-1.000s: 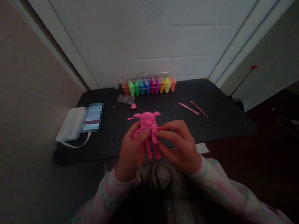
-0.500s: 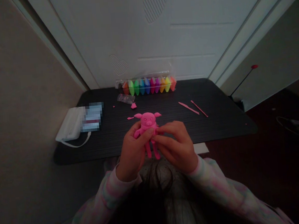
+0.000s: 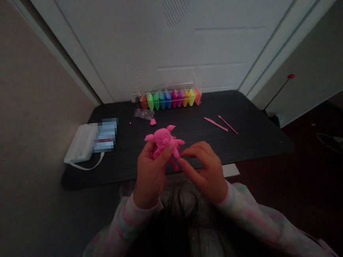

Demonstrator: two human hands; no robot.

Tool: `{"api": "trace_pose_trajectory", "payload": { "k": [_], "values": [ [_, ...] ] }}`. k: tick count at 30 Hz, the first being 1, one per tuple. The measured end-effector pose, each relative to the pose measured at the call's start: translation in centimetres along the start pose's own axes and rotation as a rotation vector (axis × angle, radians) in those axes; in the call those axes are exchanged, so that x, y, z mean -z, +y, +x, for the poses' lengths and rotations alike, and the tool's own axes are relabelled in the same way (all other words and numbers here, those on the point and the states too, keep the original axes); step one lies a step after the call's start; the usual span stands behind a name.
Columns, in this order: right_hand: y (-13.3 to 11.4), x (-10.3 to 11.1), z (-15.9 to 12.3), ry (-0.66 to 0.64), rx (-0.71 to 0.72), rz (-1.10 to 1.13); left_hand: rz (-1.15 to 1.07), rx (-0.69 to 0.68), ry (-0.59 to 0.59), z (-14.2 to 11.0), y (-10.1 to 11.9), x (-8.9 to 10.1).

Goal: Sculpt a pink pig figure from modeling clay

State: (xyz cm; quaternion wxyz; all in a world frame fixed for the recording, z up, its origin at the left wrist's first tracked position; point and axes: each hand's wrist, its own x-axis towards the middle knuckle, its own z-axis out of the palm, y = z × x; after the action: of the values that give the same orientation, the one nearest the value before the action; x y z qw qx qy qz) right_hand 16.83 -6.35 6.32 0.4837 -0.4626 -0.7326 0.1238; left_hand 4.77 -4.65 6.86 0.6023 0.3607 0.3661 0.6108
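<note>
A pink clay pig figure (image 3: 164, 137) with ears, a snout, arms and legs is held up over the near part of the dark table. My left hand (image 3: 150, 177) is closed around its body, thumb across the front. The pig leans, its head tipped toward the left. At the foot of one leg, my right hand (image 3: 206, 170) has its thumb and forefinger pinched together on the clay. The other leg hangs lower, partly behind the first. The pig's back is hidden by my left fingers.
Behind the hands, the black table (image 3: 249, 138) holds a plastic-wrapped row of coloured clay (image 3: 169, 99), a clear wrapper (image 3: 144, 114) and a pink clay scrap (image 3: 153, 122). Two pink modelling tools (image 3: 216, 124) lie on the right. A white device (image 3: 82, 143) with a cable sits left.
The pig has turned and tilted, its head moving left and its legs swinging right. My right fingers have shifted from beside its body to the end of one leg.
</note>
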Motion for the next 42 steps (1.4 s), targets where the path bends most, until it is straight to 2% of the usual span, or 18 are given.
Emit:
{"api": "trace_pose_trajectory", "payload": {
  "k": [9,16,27,33,42],
  "values": [
    [-0.36,-0.39,0.40,-0.073,-0.128,0.149,0.018,0.001,-0.019,0.03,0.06,-0.02],
    [-0.29,-0.33,0.30,-0.086,-0.145,0.183,-0.051,0.055,-0.006,0.08,-0.04,0.01],
    [0.17,-0.32,0.06,-0.109,-0.162,0.218,-0.020,0.008,0.015,0.17,-0.01,0.16],
    [0.23,-0.28,0.04,-0.113,-0.197,0.227,0.019,-0.010,-0.027,0.01,-0.22,0.34],
    [0.20,-0.33,-0.01,-0.145,-0.198,0.219,0.085,-0.014,0.014,0.31,-0.63,0.54]
  ]
}}
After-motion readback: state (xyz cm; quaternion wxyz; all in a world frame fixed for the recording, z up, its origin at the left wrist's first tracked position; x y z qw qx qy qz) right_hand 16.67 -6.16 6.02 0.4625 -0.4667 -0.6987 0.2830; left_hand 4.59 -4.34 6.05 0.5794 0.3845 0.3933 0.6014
